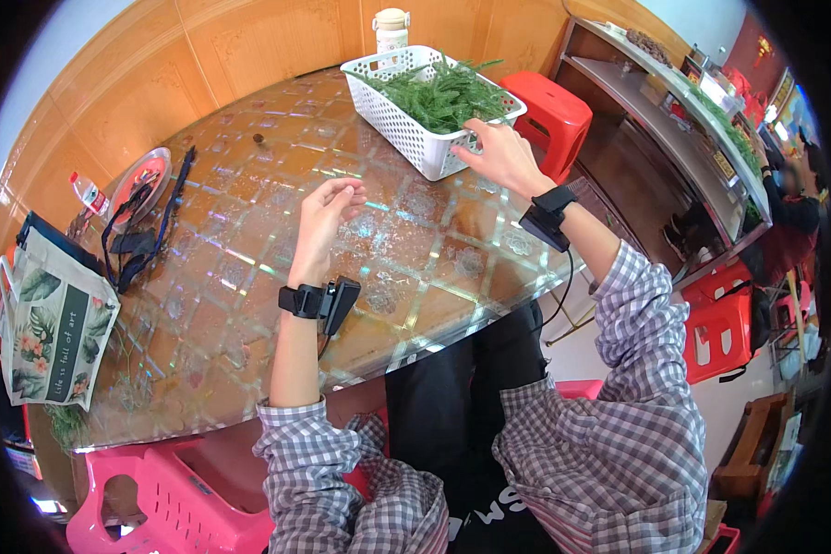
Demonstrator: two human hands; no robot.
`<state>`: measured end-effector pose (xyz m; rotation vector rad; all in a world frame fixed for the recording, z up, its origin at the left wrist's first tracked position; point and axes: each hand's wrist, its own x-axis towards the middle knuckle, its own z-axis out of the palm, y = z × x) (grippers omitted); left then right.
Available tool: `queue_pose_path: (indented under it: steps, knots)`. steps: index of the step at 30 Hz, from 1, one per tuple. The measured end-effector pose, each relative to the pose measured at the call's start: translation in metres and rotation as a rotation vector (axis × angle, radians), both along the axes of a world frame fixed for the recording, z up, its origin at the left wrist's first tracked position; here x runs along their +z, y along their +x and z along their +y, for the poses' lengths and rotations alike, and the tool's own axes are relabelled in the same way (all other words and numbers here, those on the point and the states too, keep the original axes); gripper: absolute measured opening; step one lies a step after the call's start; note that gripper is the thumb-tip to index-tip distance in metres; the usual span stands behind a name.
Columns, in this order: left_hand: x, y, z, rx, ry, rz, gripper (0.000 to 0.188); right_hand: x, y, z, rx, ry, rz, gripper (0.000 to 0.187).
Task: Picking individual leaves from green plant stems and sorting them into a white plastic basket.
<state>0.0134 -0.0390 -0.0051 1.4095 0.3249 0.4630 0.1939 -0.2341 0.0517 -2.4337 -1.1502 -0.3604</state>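
A white perforated plastic basket (415, 146) stands on the far part of the table, heaped with feathery green sprigs (443, 95). At its near right corner is my right hand (508, 159), with the thumb outside the rim and the fingers over it, closed on the edge. Over the middle of the table I hold my left hand (328, 217), its fingers curled and pressed together. Whatever may be in that pinch is hidden. Both wrists carry black strapped devices.
A pale bottle (391, 35) stands behind the basket, a red stool (552, 115) beside it. At the left are a leaf-print bag (60, 319), a tray (143, 185), a small bottle (90, 196) and dark straps. Sprigs (67, 427) lie near the bag. A pink chair (180, 499) is below.
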Motion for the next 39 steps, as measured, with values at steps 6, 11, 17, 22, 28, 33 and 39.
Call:
queue_pose_path:
  steps: [6,11,17,22,28,33,39]
  knots:
    - [0.005,-0.003,-0.001,-0.015,0.025,0.006,0.022,-0.005,0.012,-0.005,0.049,0.150,0.198,0.045]
    - [0.006,-0.002,-0.002,-0.017,0.016,-0.010,0.021,-0.003,0.023,-0.016,-0.050,0.262,0.359,0.044]
    - [0.007,-0.004,-0.003,0.002,0.028,-0.001,0.020,-0.018,0.061,-0.022,-0.236,0.415,0.425,0.043]
    - [0.007,-0.002,-0.004,-0.014,0.019,-0.016,0.021,-0.018,0.073,-0.026,-0.266,0.434,0.415,0.039]
    - [0.009,-0.003,-0.004,-0.013,0.027,-0.011,0.020,-0.002,0.054,-0.028,-0.272,0.189,0.179,0.028]
    - [0.008,-0.004,0.000,-0.021,0.035,-0.003,0.022,0.006,0.044,-0.032,-0.260,0.047,0.028,0.028]
    - [0.009,-0.002,-0.001,-0.029,0.055,-0.006,0.022,0.022,0.045,-0.017,-0.110,0.239,0.038,0.022]
